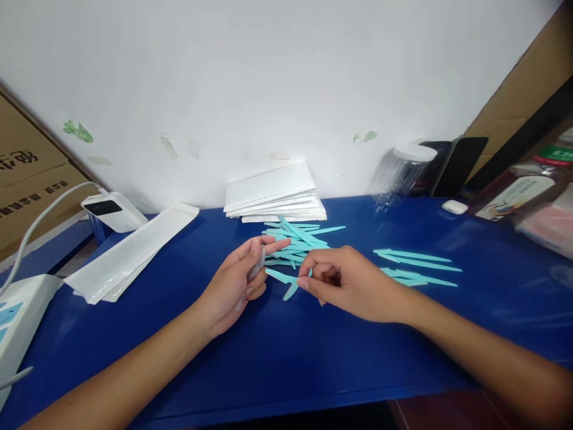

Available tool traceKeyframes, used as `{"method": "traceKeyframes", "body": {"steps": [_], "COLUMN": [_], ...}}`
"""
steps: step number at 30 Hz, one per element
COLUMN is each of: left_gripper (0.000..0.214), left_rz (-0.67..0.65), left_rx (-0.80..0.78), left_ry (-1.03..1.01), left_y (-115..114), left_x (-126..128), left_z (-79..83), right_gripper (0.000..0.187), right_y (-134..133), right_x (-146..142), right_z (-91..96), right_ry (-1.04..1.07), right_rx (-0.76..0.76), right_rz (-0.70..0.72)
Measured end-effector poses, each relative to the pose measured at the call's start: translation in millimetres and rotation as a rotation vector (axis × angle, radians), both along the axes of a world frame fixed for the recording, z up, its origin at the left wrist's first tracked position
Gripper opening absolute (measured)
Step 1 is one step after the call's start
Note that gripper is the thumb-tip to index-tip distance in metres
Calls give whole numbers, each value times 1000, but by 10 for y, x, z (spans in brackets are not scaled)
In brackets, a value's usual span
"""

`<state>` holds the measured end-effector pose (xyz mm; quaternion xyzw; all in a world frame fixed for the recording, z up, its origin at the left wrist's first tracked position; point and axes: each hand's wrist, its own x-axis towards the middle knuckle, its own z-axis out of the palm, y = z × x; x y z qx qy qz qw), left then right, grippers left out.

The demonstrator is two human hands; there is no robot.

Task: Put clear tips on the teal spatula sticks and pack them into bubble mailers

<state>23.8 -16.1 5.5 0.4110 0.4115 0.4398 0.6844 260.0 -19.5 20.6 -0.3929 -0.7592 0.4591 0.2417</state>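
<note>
Near middle of blue surface [215, 370]: loose heap of slim turquoise tools [305, 236], crossing one another at many angles, near side partly hidden by hands

Right hand [353, 283]: pinching one turquoise blade-like tool [281, 276] between thumb and fingertips; tool held just on near side of heap, in gap between hands, tip pointing left

Below pinched tool, slanting toward near left: turquoise end [290, 291]; cannot tell if separate or part of same piece

Left hand [237, 275]: curled around whitish translucent item [258, 266], thumb pressed toward it, index finger extended right to near-left side of heap; exact shape of held item hidden by fingers

Right of heap, apart from it: a few turquoise tools in two small groups [418, 260], roughly side by side, lengths running left to right; nearer group partly behind right hand

Far centre, by wall [268, 77]: fanned stack of white packets [271, 191], just beyond heap

Left side: overlapping white packets [134, 254], laid at a slant; near them, white device with dark screen [128, 214], cable attached

Far right: clear jar with white lid [396, 179], small white case [454, 206], bottle with label [514, 194]
</note>
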Motion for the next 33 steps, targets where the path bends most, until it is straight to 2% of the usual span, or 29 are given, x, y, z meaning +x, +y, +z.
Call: {"method": "traceKeyframes", "body": {"steps": [9, 16, 23, 33], "left_gripper": [26, 27, 25, 31], "left_rz": [-16, -38, -10, -73], "left_rx": [-23, -2, -26, 5], "left_ry": [24, 14, 15, 78], "left_y": [-21, -42, -30, -75], "left_x": [53, 64, 65, 101], "left_z": [9, 16, 27, 31], "right_gripper": [17, 18, 15, 13], "right_y": [-20, -15, -24, -27], "right_x": [-50, -11, 1, 2], "right_z": [-23, -15, 4, -22], "right_ry": [-15, 10, -28, 0], "right_rx": [-4, 48, 5, 15], "right_rz": [-3, -71, -32, -69]}}
